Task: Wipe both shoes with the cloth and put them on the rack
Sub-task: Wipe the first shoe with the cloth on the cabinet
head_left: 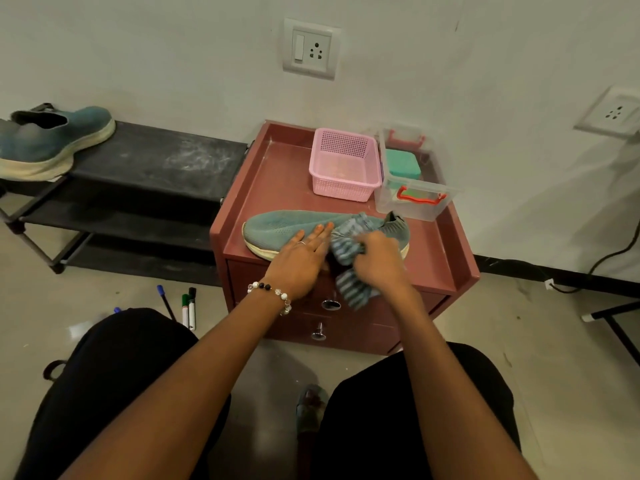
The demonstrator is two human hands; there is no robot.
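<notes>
Head view: left hand presses flat on teal knit shoe; right hand grips striped blue cloth against it.

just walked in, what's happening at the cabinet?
A seated person is wiping a teal shoe lying on the red cabinet. The left hand presses flat on the shoe to steady it, while the right hand grips a striped cloth against its middle. The other shoe already sits on the black rack to the left.
</notes>
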